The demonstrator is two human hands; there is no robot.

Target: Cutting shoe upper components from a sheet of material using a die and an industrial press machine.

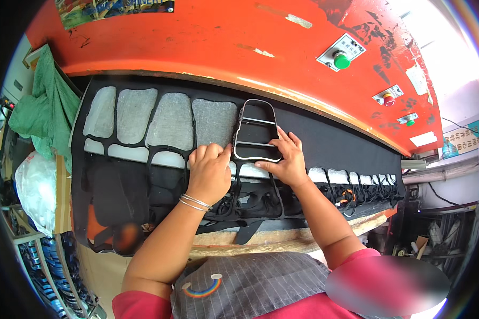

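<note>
Orange-red machine housing [197,48], behind black sheet material [330,133]. Metal cutting die [255,143]: lying on the sheet, just right of the rightmost large cut-out [215,122]. Right hand [290,159]: thumb and fingers clamped on its lower right corner. Left hand [210,167]: fingers bunched at its left edge; cannot tell whether they pinch. Handling, as judged: keep flat, close beside the neighbouring cut-out, no overlap. Count: 1 die, 2 crossbars [258,122], 4 large upper-row cut-outs, 2 green buttons [341,61], 1 red button [389,100].
</note>
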